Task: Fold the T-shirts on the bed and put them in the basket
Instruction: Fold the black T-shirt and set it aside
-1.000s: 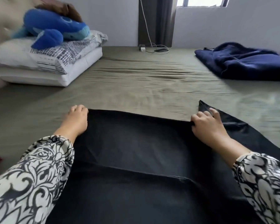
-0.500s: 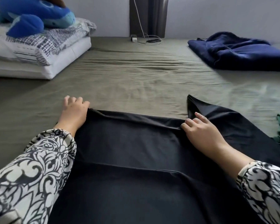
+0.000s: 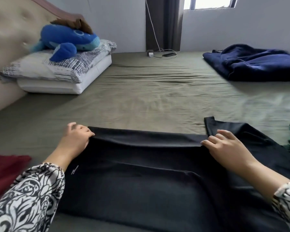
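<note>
Left hand (image 3: 75,141) and right hand (image 3: 224,146) each pinch the far edge of the black T-shirt (image 3: 141,181) on the bed (image 3: 157,101). Step: folding. Next, likely: keep both corners level.

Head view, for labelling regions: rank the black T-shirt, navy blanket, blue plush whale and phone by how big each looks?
1. black T-shirt, though nearness to the camera inflates it
2. navy blanket, cut off at the frame edge
3. blue plush whale
4. phone, smallest and also farthest
</note>
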